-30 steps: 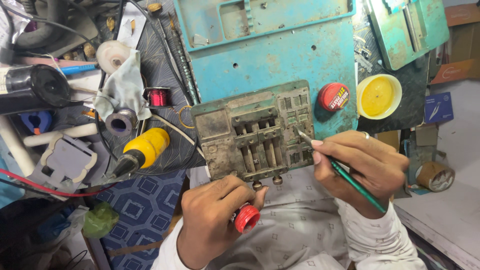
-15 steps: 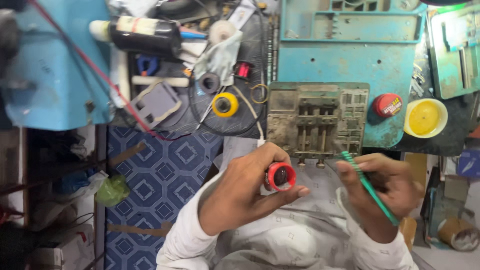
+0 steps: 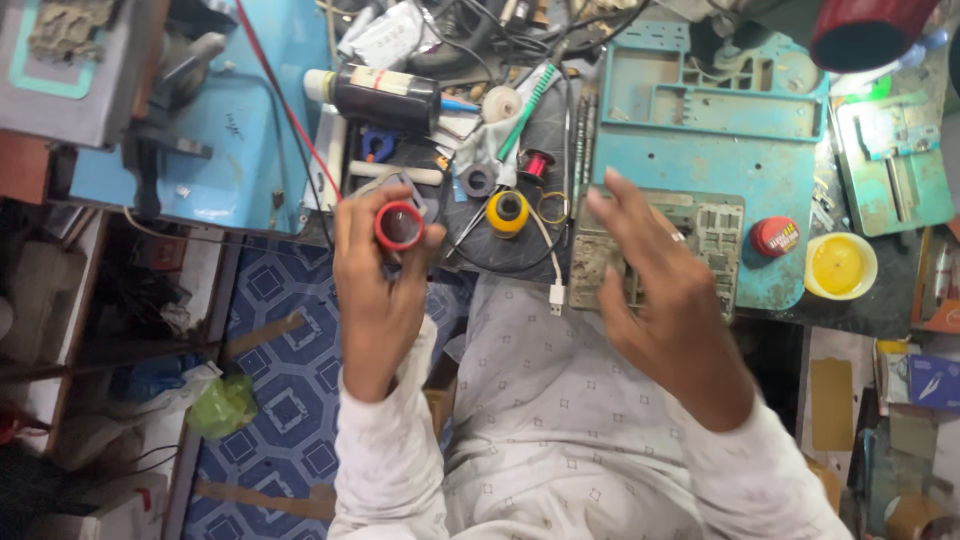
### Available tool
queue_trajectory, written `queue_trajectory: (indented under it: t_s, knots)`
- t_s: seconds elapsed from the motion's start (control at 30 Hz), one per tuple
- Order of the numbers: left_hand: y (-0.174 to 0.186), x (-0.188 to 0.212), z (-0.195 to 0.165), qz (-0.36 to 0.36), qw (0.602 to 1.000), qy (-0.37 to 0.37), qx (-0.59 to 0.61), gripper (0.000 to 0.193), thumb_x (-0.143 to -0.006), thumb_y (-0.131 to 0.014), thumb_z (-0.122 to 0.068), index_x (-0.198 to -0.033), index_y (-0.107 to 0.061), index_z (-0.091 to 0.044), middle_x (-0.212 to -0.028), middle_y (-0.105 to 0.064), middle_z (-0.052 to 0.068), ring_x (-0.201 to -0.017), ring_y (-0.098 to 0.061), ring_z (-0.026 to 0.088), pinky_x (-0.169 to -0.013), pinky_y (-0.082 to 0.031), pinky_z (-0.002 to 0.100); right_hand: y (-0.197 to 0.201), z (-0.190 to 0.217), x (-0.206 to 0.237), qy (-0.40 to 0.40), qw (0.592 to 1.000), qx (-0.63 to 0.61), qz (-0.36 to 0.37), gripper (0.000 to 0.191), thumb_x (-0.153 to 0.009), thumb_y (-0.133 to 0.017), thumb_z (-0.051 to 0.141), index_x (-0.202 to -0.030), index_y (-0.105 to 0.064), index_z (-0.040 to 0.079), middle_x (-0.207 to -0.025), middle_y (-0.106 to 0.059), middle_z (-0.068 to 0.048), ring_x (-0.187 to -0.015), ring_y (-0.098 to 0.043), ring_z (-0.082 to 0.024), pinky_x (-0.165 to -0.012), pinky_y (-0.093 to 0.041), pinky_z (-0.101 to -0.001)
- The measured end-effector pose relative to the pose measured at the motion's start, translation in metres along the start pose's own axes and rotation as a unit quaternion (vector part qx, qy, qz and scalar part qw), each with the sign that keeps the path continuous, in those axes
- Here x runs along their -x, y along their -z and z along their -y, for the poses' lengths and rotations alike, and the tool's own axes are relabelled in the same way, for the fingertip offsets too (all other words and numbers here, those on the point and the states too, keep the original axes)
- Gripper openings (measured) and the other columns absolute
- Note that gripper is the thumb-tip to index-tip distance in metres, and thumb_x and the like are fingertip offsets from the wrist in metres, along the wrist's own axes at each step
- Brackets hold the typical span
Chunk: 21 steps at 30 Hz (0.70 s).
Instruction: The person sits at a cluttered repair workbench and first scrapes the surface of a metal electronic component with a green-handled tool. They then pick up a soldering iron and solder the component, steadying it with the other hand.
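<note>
Left hand [image 3: 378, 300]: yours, raised over the bench edge, fingers curled round a small red ring-shaped cap [image 3: 399, 225]; thumb and fingertips pinch its rim.
Red cap: round, red rim, grey centre facing the camera; held above the bench front, just left of the yellow spool [image 3: 508, 212].
Right hand [image 3: 668, 310]: yours, fingers spread, nothing held; blurred. A ring shows on one finger. Hand hovers over the grey fixture plate [image 3: 722, 240]; contact w/ plate cannot be told.
Fixture plate: grey, slotted, lies at the front of the blue-green base [image 3: 740, 170], partly hidden by your right hand.
Red lid [image 3: 775, 236]: small, round, on the base, just right of the plate.
Yellow tub [image 3: 840, 265]: round, open, right of the red lid, close beside it.
Dark bottle [image 3: 378, 97]: lying on its side at the rear of the bench, white cap to the left.
Green toothbrush [image 3: 527, 112]: lies slanted, right of the bottle.
White cable [image 3: 553, 262]: runs from the spool area to a plug hanging at the bench edge, between your hands.
Floor [image 3: 280, 400]: blue patterned tiles, below left hand.
</note>
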<state>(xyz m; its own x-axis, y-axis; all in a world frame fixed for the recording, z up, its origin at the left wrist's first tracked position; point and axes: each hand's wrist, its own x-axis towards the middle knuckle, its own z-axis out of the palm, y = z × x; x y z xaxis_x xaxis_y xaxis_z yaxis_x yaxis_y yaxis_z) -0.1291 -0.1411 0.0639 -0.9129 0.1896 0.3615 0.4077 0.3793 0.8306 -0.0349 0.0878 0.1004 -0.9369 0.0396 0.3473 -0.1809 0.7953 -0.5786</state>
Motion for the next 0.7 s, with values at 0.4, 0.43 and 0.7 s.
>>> queue_trajectory:
  t_s: [0.4,0.43,0.7]
  knots:
    - [-0.034,-0.016,0.032,-0.105,0.990,-0.030,-0.085,0.043,-0.087,-0.085,-0.027,-0.121,-0.066,-0.010,-0.117,-0.068,0.004,-0.113,-0.051,0.032,-0.100,-0.041,0.043,0.112,0.051,-0.112,0.032,0.981,0.182,-0.066,0.024,-0.098,-0.069,0.001,-0.121,-0.063,0.000,-0.106,-0.067,-0.014,-0.093,-0.068,-0.027,-0.084,-0.054,-0.0372]
    - [-0.032,-0.018,0.034,-0.108,0.990,-0.037,-0.083,0.044,-0.088,-0.084,-0.028,-0.122,-0.064,-0.010,-0.119,-0.068,0.004,-0.114,-0.050,0.032,-0.103,-0.040,0.043,0.112,0.044,-0.127,0.019,0.979,0.184,-0.084,0.024,-0.099,-0.069,0.002,-0.122,-0.063,0.000,-0.106,-0.067,-0.014,-0.093,-0.068,-0.027,-0.084,-0.054,-0.0372]
    - [-0.029,-0.029,0.043,-0.129,0.983,-0.019,-0.129,0.046,-0.094,-0.071,-0.040,-0.126,-0.061,-0.009,-0.126,-0.065,0.005,-0.118,-0.053,0.032,-0.102,-0.035,0.050,0.100,-0.024,-0.159,-0.126,0.967,0.214,-0.056,0.024,-0.099,-0.068,0.002,-0.123,-0.063,-0.002,-0.106,-0.067,-0.015,-0.092,-0.069,-0.028,-0.084,-0.056,-0.0374]
